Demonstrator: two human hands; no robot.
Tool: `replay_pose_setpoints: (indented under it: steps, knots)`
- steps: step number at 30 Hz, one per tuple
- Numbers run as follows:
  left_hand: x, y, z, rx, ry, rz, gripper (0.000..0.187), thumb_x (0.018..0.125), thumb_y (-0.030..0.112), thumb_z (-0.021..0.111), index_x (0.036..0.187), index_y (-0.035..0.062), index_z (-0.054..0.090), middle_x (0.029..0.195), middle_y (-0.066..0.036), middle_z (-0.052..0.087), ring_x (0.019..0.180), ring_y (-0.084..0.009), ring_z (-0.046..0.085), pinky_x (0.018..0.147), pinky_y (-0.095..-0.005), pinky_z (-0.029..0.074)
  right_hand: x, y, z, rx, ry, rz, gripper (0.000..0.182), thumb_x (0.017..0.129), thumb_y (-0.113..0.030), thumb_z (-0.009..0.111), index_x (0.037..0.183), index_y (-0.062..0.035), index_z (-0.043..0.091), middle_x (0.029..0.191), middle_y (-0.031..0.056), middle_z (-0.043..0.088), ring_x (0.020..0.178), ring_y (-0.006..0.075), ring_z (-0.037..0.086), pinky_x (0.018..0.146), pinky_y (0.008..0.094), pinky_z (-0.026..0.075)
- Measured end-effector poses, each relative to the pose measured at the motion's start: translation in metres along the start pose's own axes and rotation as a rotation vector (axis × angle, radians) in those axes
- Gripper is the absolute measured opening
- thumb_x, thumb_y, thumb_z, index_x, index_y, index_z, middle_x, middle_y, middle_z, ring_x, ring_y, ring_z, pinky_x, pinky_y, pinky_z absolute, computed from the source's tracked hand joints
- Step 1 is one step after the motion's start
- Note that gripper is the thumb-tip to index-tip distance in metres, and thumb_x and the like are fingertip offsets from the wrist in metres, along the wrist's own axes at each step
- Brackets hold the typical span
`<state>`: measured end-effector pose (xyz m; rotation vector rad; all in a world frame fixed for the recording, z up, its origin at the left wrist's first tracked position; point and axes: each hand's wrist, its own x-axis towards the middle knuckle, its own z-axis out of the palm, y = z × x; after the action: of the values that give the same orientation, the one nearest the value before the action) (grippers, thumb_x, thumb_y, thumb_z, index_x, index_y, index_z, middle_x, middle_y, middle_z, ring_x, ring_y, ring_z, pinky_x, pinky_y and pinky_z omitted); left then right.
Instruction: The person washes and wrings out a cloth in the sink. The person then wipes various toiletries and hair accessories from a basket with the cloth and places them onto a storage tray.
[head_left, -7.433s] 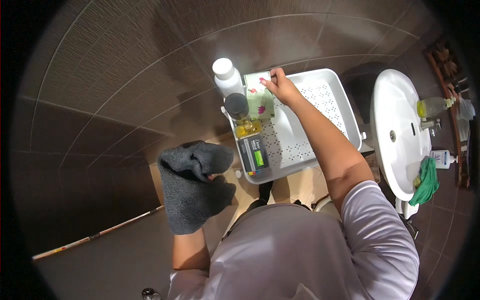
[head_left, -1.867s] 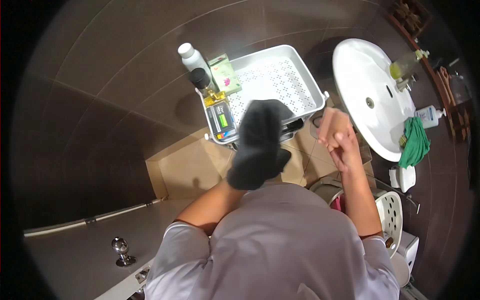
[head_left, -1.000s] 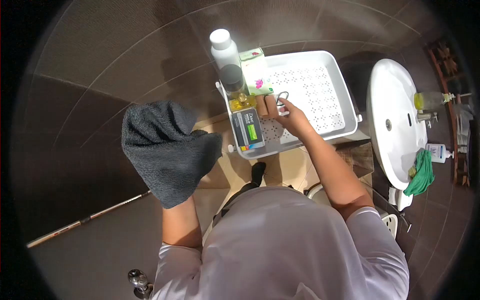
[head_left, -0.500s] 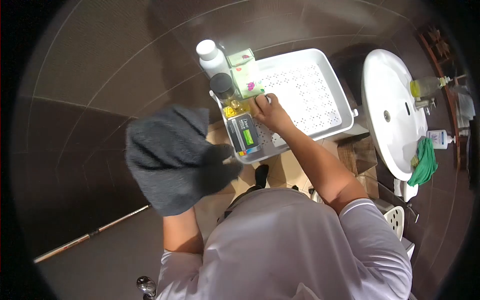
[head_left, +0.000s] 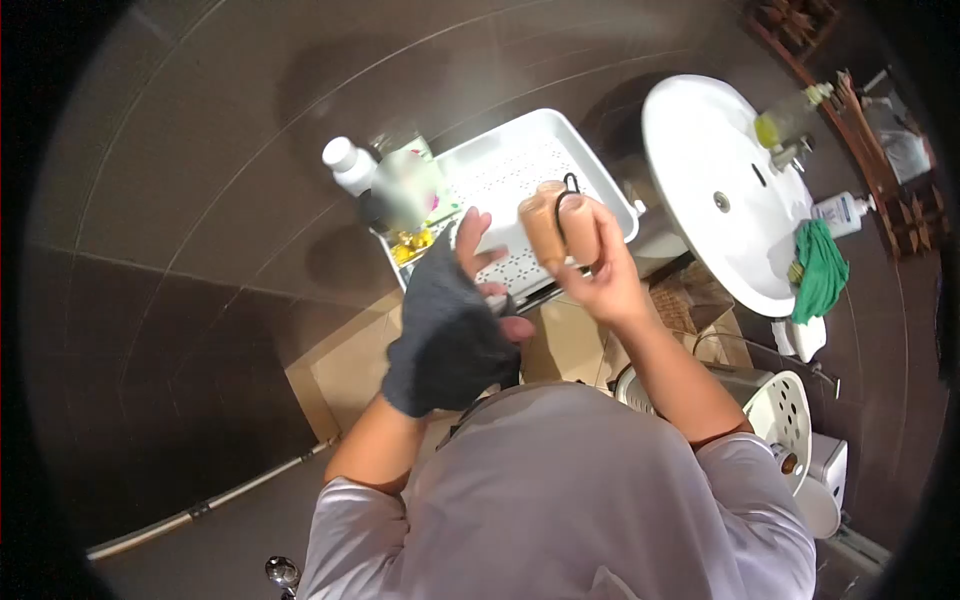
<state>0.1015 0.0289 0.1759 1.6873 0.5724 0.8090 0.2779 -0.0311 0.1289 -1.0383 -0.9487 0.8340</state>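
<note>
A dark grey cloth (head_left: 440, 340) is draped around my left hand (head_left: 480, 255), whose fingers stick out of it, stretched and apart. My right hand (head_left: 590, 255) is raised over the near right part of a white perforated tray (head_left: 552, 122). Its fingers are curled, with a thin black loop (head_left: 562, 215), like a hair tie, around or between them. At the tray's left end are a white bottle (head_left: 350, 168), a pale green flowered box (head_left: 440, 180), a blurred dark-capped container and yellow items (head_left: 408, 245). My left hand and the cloth hide the tray's near left corner.
To the right is a white sink (head_left: 690, 160) with a tap (head_left: 792, 152). A green cloth (head_left: 820, 270) hangs at its edge by a pump bottle (head_left: 842, 214). A white holed basket (head_left: 785, 425) is at lower right. Dark tiled wall lies behind and left.
My right hand has come up from the items in the tray and now has the black loop. My left hand has moved right, its fingers now showing from the cloth. The view has shifted.
</note>
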Motion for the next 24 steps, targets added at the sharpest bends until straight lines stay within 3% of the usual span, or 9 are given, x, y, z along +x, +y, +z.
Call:
replay_pose_setpoints:
  steps: [1,4,7,11,14,17,19,21,24]
  knots:
    - [0.002,0.001,0.017,-0.076,0.022,0.012,0.101,0.06,0.009,0.076,0.137,0.0022,0.013,0.131,-0.016,0.034,0.106,-0.0228,0.05,0.081,-0.0312,0.045,-0.009,-0.018,0.002,-0.15,-0.03,-0.066,0.063,0.07,-0.002,0.064,0.126,-0.0048,0.034,0.12,0.012,0.043,0.109,0.0206,0.045,0.091,0.0326,0.037]
    - [0.008,0.018,0.05,-0.154,-0.138,-0.116,0.105,0.059,0.019,0.079,0.138,0.0099,0.011,0.13,-0.009,0.039,0.104,-0.0179,0.049,0.086,-0.0306,0.041,-0.029,-0.053,-0.008,-0.46,-0.142,-0.267,0.069,0.067,0.002,0.064,0.127,-0.0047,0.032,0.124,0.0155,0.041,0.113,0.0259,0.044,0.094,0.0348,0.036]
    - [0.012,0.01,0.081,-0.095,-0.091,0.034,0.069,0.069,0.009,0.071,0.125,0.0064,0.031,0.114,-0.01,0.049,0.105,-0.0179,0.049,0.088,-0.0316,0.041,-0.042,-0.086,-0.034,-0.563,-0.25,-0.388,0.069,0.062,0.003,0.064,0.125,-0.0033,0.037,0.125,0.0167,0.041,0.113,0.0334,0.044,0.093,0.0369,0.036]
    - [0.007,0.023,0.108,-0.306,-0.176,0.005,0.053,0.072,0.003,0.067,0.118,0.0013,0.04,0.102,-0.006,0.056,0.095,-0.0158,0.055,0.083,-0.0285,0.045,-0.062,-0.113,-0.071,-0.419,-0.226,-0.198,0.046,0.069,0.004,0.062,0.113,-0.0021,0.051,0.113,0.0098,0.048,0.102,0.0192,0.049,0.083,0.0281,0.041]
    - [0.007,0.014,0.119,-0.155,-0.214,-0.013,0.047,0.073,0.0,0.063,0.114,0.0002,0.042,0.099,-0.007,0.057,0.09,-0.0146,0.056,0.079,-0.0275,0.047,-0.072,-0.114,-0.107,-0.561,-0.209,-0.175,0.032,0.071,0.003,0.065,0.1,-0.0047,0.055,0.076,0.0003,0.049,0.071,0.0092,0.045,0.063,0.0205,0.036]
    - [0.008,0.018,0.134,-0.374,-0.144,-0.114,0.036,0.071,-0.003,0.059,0.105,-0.0011,0.046,0.087,-0.007,0.057,0.083,-0.0144,0.057,0.075,-0.0273,0.048,-0.088,-0.129,-0.118,-0.709,0.011,-0.071,0.023,0.073,-0.005,0.065,0.095,-0.005,0.057,0.073,0.0027,0.05,0.069,0.014,0.047,0.065,0.0255,0.039]
    - [0.018,0.01,0.128,-0.474,-0.357,-0.224,0.064,0.068,0.003,0.07,0.12,0.0044,0.033,0.101,-0.01,0.053,0.092,-0.0201,0.057,0.08,-0.0323,0.05,-0.094,-0.139,-0.13,-0.844,0.06,-0.102,0.021,0.074,-0.005,0.065,0.093,-0.0047,0.056,0.072,0.0018,0.047,0.067,0.0113,0.044,0.064,0.0234,0.039]
    - [0.016,0.007,0.132,-0.42,-0.362,-0.238,0.064,0.067,0.003,0.071,0.119,0.0047,0.035,0.1,-0.009,0.053,0.092,-0.0203,0.057,0.08,-0.032,0.05,-0.099,-0.132,-0.152,-0.69,0.135,0.181,0.021,0.074,-0.005,0.064,0.093,-0.0045,0.056,0.073,0.0006,0.047,0.069,0.0089,0.044,0.064,0.0212,0.038]
    - [0.014,-0.007,0.143,-0.564,-0.491,-0.202,0.052,0.067,0.0,0.068,0.113,0.0045,0.042,0.1,-0.007,0.052,0.089,-0.018,0.056,0.078,-0.0293,0.048,-0.101,-0.115,-0.146,-0.445,0.253,0.062,0.018,0.077,-0.006,0.063,0.093,-0.0044,0.057,0.078,0.0011,0.053,0.07,0.0079,0.046,0.064,0.0201,0.039]
